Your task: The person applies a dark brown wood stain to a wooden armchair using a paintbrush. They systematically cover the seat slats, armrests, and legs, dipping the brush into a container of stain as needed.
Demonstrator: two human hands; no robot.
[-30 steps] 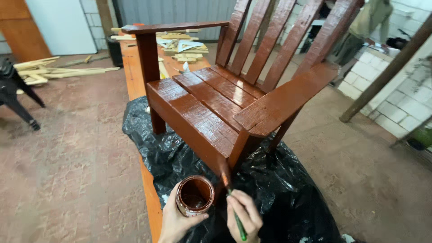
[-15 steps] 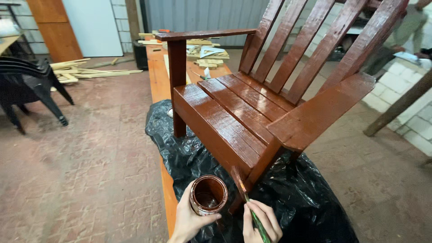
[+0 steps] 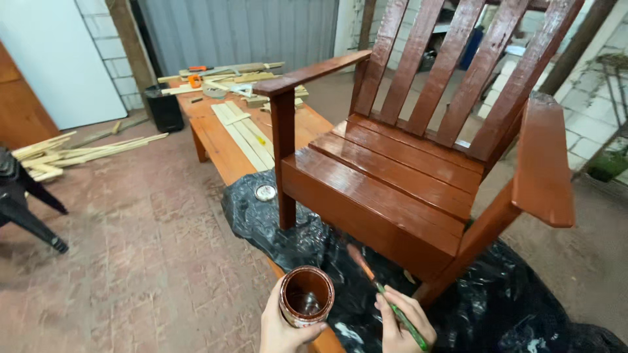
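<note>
A glossy red-brown slatted wooden chair (image 3: 405,170) stands on black plastic sheeting (image 3: 307,235) spread over an orange workbench (image 3: 229,147). My left hand (image 3: 284,327) grips an open round tin (image 3: 306,295) of brown paint at the bottom of the view. My right hand (image 3: 402,320) holds a green-handled paintbrush (image 3: 386,294), its brown bristle tip pointing up toward the lower front edge of the chair seat. The tip sits just below the seat front, close to the front right leg.
A tin lid (image 3: 265,192) lies on the sheeting by the chair's front left leg. Wood strips and tools (image 3: 235,121) cover the bench's far end. Loose timber (image 3: 78,151) lies on the brick floor; a black chair (image 3: 23,202) stands at the left.
The view has swung left and closer, so the chair now sits to the right. Both hands stay low with tin and brush; the brush tip has dropped slightly from the seat's front edge.
</note>
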